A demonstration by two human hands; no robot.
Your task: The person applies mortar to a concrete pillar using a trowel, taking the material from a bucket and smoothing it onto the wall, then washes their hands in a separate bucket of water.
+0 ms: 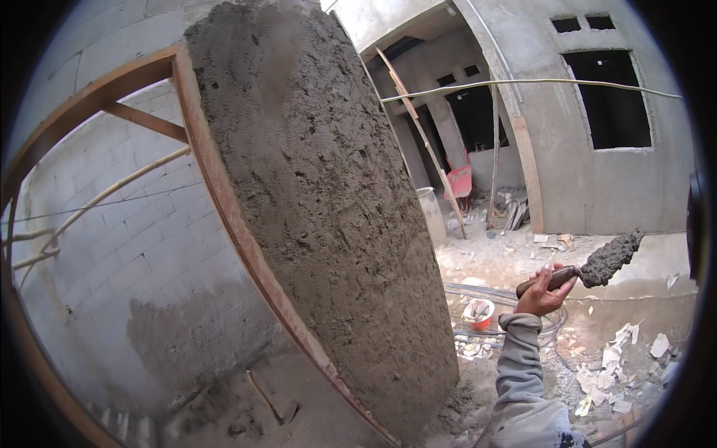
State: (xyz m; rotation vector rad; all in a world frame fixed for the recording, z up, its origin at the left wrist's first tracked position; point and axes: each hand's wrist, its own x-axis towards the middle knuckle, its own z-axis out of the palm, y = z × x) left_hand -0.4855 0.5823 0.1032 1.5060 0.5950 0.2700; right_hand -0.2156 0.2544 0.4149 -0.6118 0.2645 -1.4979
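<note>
My right hand (pixel 541 297) grips the wooden handle of a trowel (pixel 554 281), raised at the right. Grey wet mortar (pixel 609 257) is heaped on the blade and hides most of it. Left of the hand stands a tall wall section (pixel 314 209) coated in rough, damp-looking mortar, framed on its left by a wooden door frame (pixel 216 201). The trowel is apart from that wall. My left hand is not in view.
Behind are an unfinished building (pixel 612 179), leaning poles (pixel 426 134), a red wheelbarrow (pixel 458 183) and a pale barrel (pixel 429 220). A bucket (pixel 478 319), coiled hose (pixel 556 321) and rubble (pixel 612 362) lie at right. A long-handled tool (pixel 265 396) lies beyond the doorway.
</note>
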